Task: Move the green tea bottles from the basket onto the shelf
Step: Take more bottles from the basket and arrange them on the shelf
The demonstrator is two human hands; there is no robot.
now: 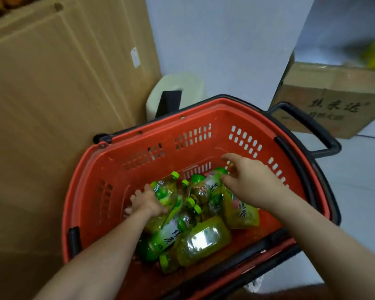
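Several green tea bottles [195,232] with lime caps and yellow-green labels lie jumbled in the bottom of a red plastic basket [182,131] with black handles. My left hand [146,202] reaches down into the left side of the pile and grips one bottle [164,191] whose cap points up and away. My right hand [249,180] hovers over the right side of the pile, fingers spread and relaxed, just above the neck of another bottle [212,180], holding nothing. No shelf is in view.
A tall cardboard box [52,105] stands against the basket's left side. A pale bin [175,92] sits behind the basket by the white wall. Another cardboard box [333,98] with printed characters sits on the floor at the right.
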